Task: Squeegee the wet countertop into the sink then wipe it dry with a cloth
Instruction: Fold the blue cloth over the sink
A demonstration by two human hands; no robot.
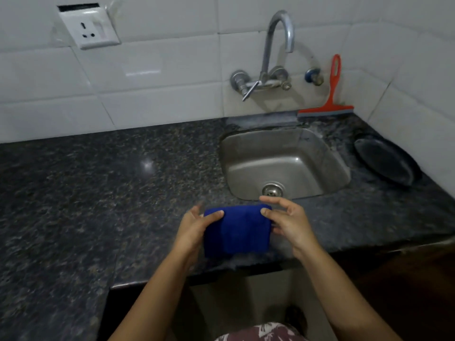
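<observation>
Lower centre of frame: left hand (194,225) and right hand (286,221) each pinch one end of the folded blue cloth (235,230), above the countertop (98,193) front edge. Beyond: sink (307,153). Upper right: red squeegee (331,99) leaning against the tiled wall (160,70).

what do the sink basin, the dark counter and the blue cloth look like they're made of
Square sink basin: probably stainless steel, brushed grey with dull reflections. Dark speckled countertop: looks like polished granite, given the flecks and a glossy highlight. Folded blue cloth: soft matte fabric, possibly microfibre.
</observation>
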